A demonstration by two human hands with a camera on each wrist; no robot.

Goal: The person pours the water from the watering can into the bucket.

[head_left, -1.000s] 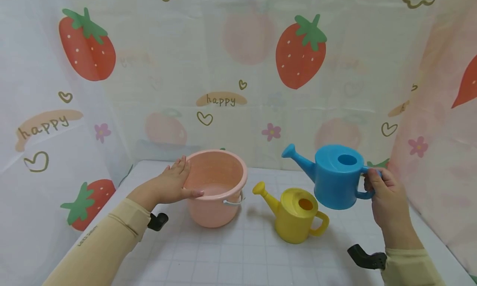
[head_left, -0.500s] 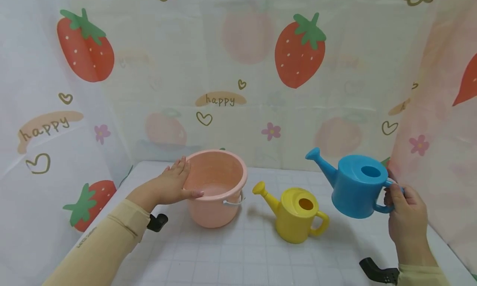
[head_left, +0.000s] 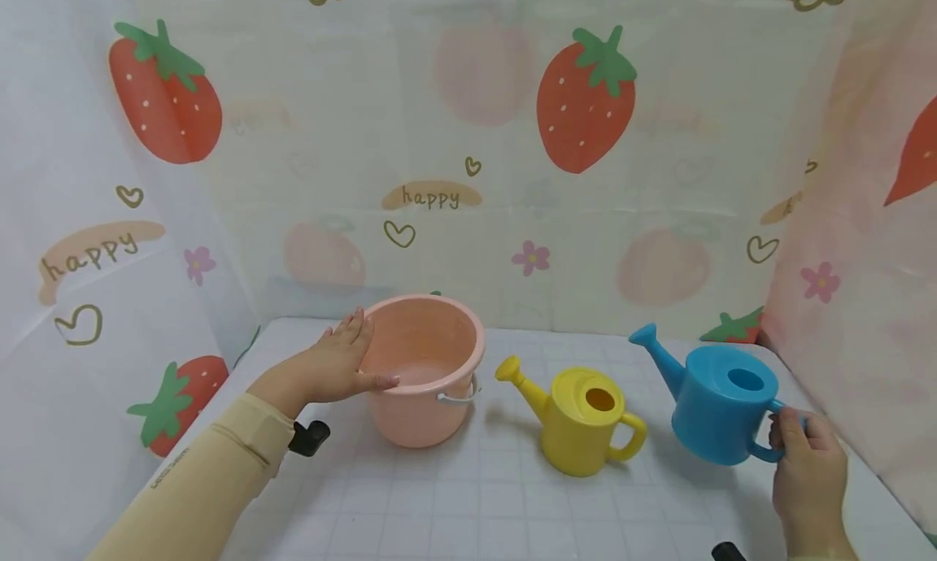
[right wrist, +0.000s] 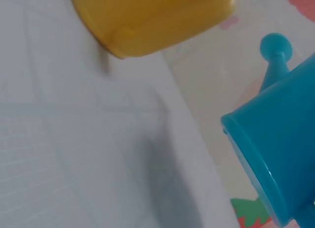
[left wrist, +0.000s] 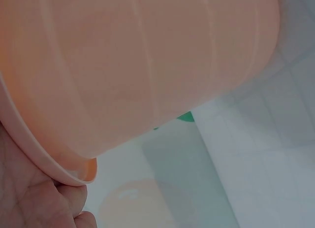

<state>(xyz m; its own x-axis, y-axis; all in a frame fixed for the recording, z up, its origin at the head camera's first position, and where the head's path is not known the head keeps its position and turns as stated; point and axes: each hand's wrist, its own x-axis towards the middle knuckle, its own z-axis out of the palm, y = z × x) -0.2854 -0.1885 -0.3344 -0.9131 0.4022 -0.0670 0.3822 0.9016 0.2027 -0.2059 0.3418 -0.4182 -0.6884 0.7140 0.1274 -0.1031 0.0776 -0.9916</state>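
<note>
A pink bucket (head_left: 420, 419) stands upright on the table in the head view, its opening facing up. My left hand (head_left: 329, 366) rests on the bucket's left rim with fingers straight and the thumb lying along the near edge. In the left wrist view, the palm (left wrist: 29, 188) lies against the rim. On the right, my right hand (head_left: 808, 471) grips the handle of a blue watering can (head_left: 713, 419), whose spout points left. The can hangs low over the table, with a shadow beneath it in the right wrist view. A yellow watering can (head_left: 574, 435) stands between bucket and blue can.
A white table (head_left: 439, 512) with a faint grid carries everything. Behind it hangs a curtain (head_left: 329, 138) printed with strawberries, and similar cloth closes both sides. The bucket's white bail handle (head_left: 457, 397) hangs down at its front right.
My right hand has carried the blue watering can to the right and then down toward the table. The left hand, bucket and yellow watering can stay in place.
</note>
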